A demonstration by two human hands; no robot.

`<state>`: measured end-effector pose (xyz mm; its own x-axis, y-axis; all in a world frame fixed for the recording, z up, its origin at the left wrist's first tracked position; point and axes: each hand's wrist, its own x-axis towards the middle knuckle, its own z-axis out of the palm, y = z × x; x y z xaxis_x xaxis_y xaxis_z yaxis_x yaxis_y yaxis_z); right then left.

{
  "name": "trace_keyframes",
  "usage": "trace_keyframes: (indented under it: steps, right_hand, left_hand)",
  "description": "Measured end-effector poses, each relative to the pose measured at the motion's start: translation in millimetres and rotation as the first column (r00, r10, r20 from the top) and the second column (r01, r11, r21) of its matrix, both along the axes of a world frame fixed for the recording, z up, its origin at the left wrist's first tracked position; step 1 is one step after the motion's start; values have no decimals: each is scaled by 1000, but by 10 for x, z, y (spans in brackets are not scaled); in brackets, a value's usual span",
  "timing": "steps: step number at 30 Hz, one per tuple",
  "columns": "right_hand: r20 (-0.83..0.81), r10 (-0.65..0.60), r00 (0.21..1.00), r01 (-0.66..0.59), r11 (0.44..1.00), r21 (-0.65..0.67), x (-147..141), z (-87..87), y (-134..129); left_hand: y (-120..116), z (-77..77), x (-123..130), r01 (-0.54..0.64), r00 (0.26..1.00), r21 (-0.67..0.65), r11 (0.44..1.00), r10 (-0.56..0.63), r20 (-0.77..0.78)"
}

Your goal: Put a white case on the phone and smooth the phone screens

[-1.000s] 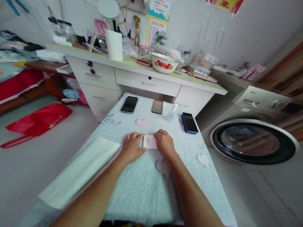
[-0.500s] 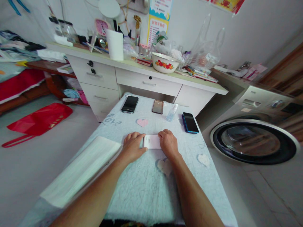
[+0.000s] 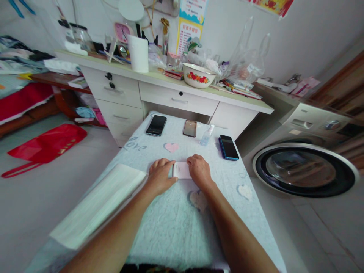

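Note:
A pale pink-white phone (image 3: 182,170) lies flat on the cloth-covered table (image 3: 170,227), its back facing up with small print on it. My left hand (image 3: 161,175) grips its left end between thumb and fingers. Across its right part rests my right hand (image 3: 200,170), fingers bent and pressed together on the surface; whatever lies under them is hidden. Beyond my hands are a black phone (image 3: 156,125), a brownish clear phone case (image 3: 190,128), a clear spray bottle (image 3: 207,135) and a dark phone with a blue edge (image 3: 229,147).
A folded whitish cloth or sheet (image 3: 99,204) lies along the table's left side. Behind stands a white desk (image 3: 176,99) with a flowered bowl (image 3: 199,75) and a paper roll (image 3: 138,54). On the right is a washing machine (image 3: 305,117); a red bag (image 3: 48,144) lies on the floor.
My right hand has slid slightly to the left over the back of the phone. My left hand keeps its grip on the left end.

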<state>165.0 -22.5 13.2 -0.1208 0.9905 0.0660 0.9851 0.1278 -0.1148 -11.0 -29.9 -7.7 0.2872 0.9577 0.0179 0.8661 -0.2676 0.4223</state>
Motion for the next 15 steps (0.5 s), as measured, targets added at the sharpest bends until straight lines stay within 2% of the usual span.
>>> trace_keyframes:
  steps: [15]
  right_hand:
    - [-2,79,997,-79,997,-8,-298,22,41]
  left_hand:
    - [0,7,7,-6,1000,4,1000,5,12]
